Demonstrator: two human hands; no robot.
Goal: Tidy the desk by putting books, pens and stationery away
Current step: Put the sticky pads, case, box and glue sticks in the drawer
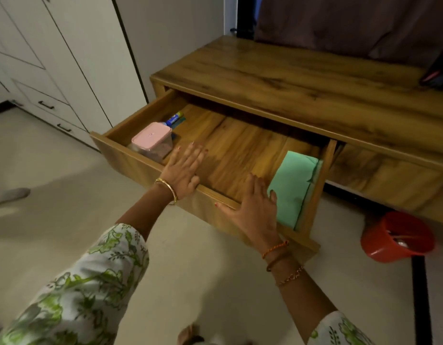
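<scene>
wooden table [302, 78] drawer [150, 168] open: pink-lid box [152, 141], glue stick [174, 119], green folder [293, 185] inside. left hand [183, 168], right hand [252, 207] flat on front edge, fingers straight, grasping nothing. red bin [389, 250] on floor.

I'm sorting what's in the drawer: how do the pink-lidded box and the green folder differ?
The pink-lidded box sits at the drawer's left end; the green folder lies at its right end. The box is small, tall and clear-walled; the folder is flat, opaque and larger in outline. Both rest inside the open drawer, and neither is held.

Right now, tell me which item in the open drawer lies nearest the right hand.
The green folder: the right hand lies just beside it, while the pink-lidded box and glue stick sit at the drawer's far-left end.
</scene>
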